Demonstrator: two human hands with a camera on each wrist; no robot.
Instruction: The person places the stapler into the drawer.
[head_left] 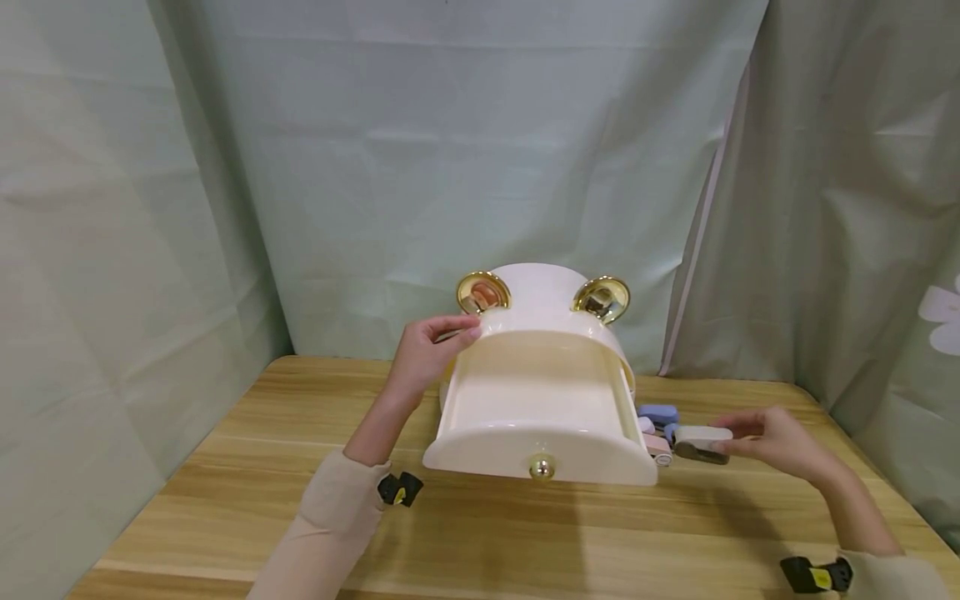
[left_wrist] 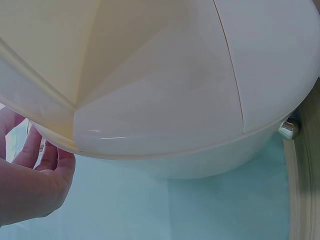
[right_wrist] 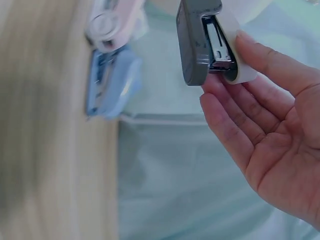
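On wooden table (head_left: 225, 500): left hand (head_left: 423, 354) touched cream box (head_left: 540, 367) with straight fingers; right hand (head_left: 776, 442) pinched grey-white stapler (head_left: 697, 442).

The left hand (left_wrist: 32, 185) touches the rim of the cream box (left_wrist: 165, 85), fingers straight.

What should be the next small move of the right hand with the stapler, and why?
Probably carry the stapler left and lower it into the open drawer. The right hand holds the stapler by its fingertips beside the drawer, the drawer looks pulled out with bare space inside, and the left hand touches the cream box, seemingly steadying it.
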